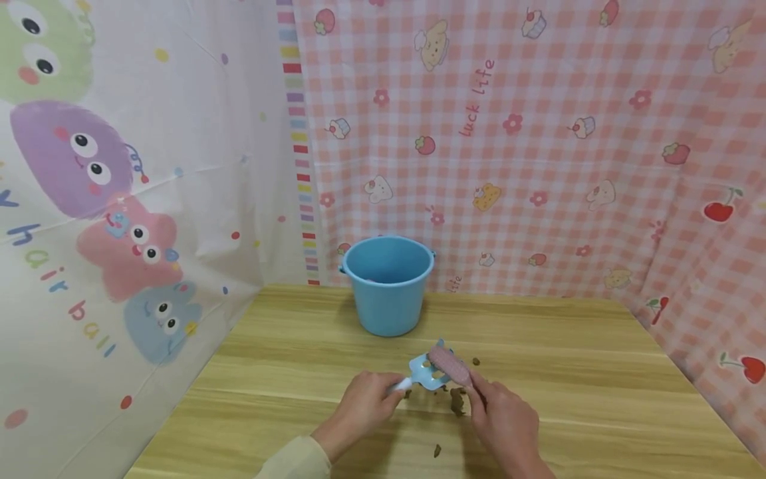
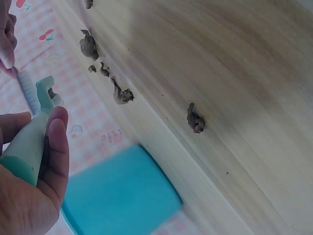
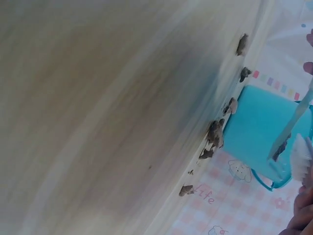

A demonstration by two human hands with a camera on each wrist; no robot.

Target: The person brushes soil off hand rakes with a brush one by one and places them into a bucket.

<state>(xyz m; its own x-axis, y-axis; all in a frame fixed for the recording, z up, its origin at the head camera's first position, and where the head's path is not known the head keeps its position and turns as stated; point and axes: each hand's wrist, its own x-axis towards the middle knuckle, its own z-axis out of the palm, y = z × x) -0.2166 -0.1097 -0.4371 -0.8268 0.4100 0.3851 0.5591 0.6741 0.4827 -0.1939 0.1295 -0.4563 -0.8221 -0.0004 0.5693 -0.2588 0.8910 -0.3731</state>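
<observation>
My left hand (image 1: 366,401) grips the white handle of a small light blue slotted fork (image 1: 419,376), its head tilted above the wooden table. Brown clumps cling to that fork head. In my right hand (image 1: 506,418) is a pinkish brush (image 1: 451,366), which overlaps the fork in the head view. White bristles (image 3: 299,159) show on the brush in the right wrist view, close beside the fork. Beneath both hands, several dark brown clumps (image 1: 457,401) lie scattered on the table; more clumps (image 2: 89,45) appear in the left wrist view.
A blue bucket (image 1: 389,307) with a handle stands upright beyond my hands, near the table's back edge, with a bit of pink inside. The wooden table (image 1: 269,372) meets a pink checked curtain (image 1: 514,166) behind and a white printed sheet (image 1: 197,199) on the left.
</observation>
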